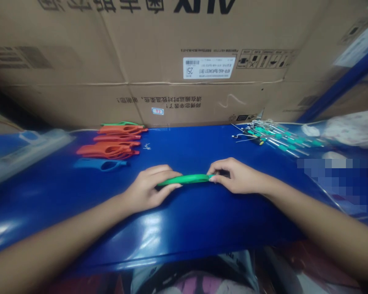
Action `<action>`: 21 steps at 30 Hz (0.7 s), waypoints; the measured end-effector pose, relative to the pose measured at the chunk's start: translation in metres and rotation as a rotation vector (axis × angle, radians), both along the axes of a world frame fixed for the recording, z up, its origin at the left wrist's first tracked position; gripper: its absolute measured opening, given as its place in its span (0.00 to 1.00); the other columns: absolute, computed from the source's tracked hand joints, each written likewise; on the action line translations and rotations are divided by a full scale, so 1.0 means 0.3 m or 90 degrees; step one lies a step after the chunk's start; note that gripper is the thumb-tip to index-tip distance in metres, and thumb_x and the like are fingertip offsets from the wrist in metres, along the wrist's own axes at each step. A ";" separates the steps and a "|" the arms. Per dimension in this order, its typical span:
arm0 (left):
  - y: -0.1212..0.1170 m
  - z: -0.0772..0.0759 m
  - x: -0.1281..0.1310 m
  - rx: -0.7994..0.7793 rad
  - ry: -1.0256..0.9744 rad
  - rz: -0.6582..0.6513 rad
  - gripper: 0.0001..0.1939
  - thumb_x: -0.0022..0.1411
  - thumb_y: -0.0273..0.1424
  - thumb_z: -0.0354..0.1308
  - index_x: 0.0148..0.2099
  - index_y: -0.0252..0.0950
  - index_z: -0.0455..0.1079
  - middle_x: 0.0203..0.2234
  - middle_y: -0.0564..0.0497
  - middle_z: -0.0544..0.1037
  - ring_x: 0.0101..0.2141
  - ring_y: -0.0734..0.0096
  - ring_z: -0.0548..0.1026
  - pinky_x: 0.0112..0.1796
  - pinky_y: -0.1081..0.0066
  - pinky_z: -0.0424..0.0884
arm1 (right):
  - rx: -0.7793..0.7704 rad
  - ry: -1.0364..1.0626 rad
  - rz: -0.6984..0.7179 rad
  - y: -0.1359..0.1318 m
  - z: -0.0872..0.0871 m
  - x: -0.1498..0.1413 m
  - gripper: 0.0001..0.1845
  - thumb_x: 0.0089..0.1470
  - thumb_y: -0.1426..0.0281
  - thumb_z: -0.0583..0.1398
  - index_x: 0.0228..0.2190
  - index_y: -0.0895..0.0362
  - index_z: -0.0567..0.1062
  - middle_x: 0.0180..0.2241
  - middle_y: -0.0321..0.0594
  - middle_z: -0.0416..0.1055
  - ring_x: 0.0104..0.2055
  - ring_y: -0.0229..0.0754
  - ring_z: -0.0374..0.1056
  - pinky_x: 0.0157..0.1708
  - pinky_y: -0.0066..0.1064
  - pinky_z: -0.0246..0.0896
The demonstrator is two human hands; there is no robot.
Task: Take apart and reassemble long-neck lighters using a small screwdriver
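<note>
A slim green plastic casing (188, 179), shaped like a long lighter's handle, is held level above the blue tabletop. My left hand (150, 188) wraps its left end between thumb and fingers. At the other end, my right hand (231, 175) pinches the narrow tip, where a small teal bit shows at the fingertips. The fingers partly hide that end, so I cannot make out whether a separate piece sits there. Left of my hands lie several orange casings (110, 150) with oval finger loops, a blue casing (102, 164) nearest me and a green one (122, 123) farthest.
A large cardboard box (159, 49) stands along the table's back edge. Teal parts with metal rods (282, 136) lie piled at the back right, near a whitish bag (352, 128). A clear plastic container (33, 151) sits at the left. The blue tabletop (184, 220) ends close to my body.
</note>
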State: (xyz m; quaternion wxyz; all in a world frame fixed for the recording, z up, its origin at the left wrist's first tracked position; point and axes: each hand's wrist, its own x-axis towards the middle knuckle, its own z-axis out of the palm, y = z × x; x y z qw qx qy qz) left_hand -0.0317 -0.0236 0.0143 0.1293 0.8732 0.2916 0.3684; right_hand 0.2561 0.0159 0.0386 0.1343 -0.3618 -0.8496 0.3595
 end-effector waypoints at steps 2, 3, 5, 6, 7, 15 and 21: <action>0.007 -0.002 0.000 -0.039 -0.011 0.021 0.09 0.65 0.30 0.62 0.47 0.33 0.76 0.34 0.46 0.81 0.32 0.71 0.78 0.34 0.73 0.74 | 0.058 -0.009 0.003 -0.007 -0.002 -0.006 0.07 0.61 0.70 0.58 0.35 0.58 0.77 0.31 0.40 0.75 0.30 0.39 0.67 0.31 0.31 0.60; 0.010 -0.004 0.000 -0.055 -0.015 0.029 0.09 0.65 0.31 0.62 0.46 0.33 0.77 0.34 0.46 0.81 0.31 0.71 0.78 0.34 0.74 0.73 | 0.089 -0.012 0.007 -0.010 -0.003 -0.009 0.07 0.61 0.71 0.58 0.35 0.57 0.77 0.32 0.40 0.75 0.32 0.39 0.67 0.32 0.31 0.60; 0.016 -0.008 -0.001 -0.069 -0.022 0.035 0.09 0.65 0.31 0.63 0.46 0.33 0.77 0.34 0.47 0.81 0.31 0.71 0.78 0.34 0.74 0.73 | 0.136 -0.018 0.019 -0.013 -0.005 -0.012 0.07 0.62 0.72 0.58 0.35 0.57 0.77 0.34 0.41 0.76 0.35 0.41 0.68 0.35 0.32 0.60; 0.018 -0.010 -0.001 -0.068 -0.026 0.034 0.09 0.65 0.31 0.63 0.46 0.33 0.77 0.34 0.47 0.81 0.31 0.71 0.77 0.34 0.73 0.73 | 0.150 -0.021 0.022 -0.013 -0.007 -0.013 0.07 0.62 0.72 0.58 0.35 0.57 0.76 0.35 0.41 0.76 0.36 0.41 0.69 0.35 0.32 0.60; 0.020 -0.012 0.000 -0.067 -0.028 0.033 0.09 0.65 0.31 0.63 0.46 0.33 0.77 0.34 0.47 0.80 0.31 0.71 0.77 0.34 0.73 0.73 | 0.159 -0.025 0.022 -0.010 -0.009 -0.013 0.07 0.62 0.72 0.57 0.35 0.56 0.76 0.35 0.41 0.76 0.36 0.41 0.69 0.36 0.32 0.60; 0.042 -0.016 0.021 -0.096 0.094 0.059 0.16 0.71 0.35 0.56 0.57 0.35 0.73 0.45 0.45 0.77 0.45 0.65 0.75 0.48 0.65 0.71 | 0.254 -0.071 0.000 0.064 -0.030 0.014 0.04 0.62 0.69 0.61 0.37 0.56 0.74 0.38 0.41 0.75 0.40 0.44 0.69 0.40 0.35 0.60; 0.046 -0.015 0.018 -0.078 0.145 0.106 0.16 0.70 0.39 0.56 0.53 0.35 0.74 0.44 0.45 0.77 0.44 0.61 0.73 0.49 0.58 0.69 | 0.352 -0.153 -0.016 0.095 -0.006 0.054 0.10 0.60 0.62 0.63 0.39 0.54 0.75 0.42 0.42 0.74 0.45 0.48 0.68 0.44 0.38 0.62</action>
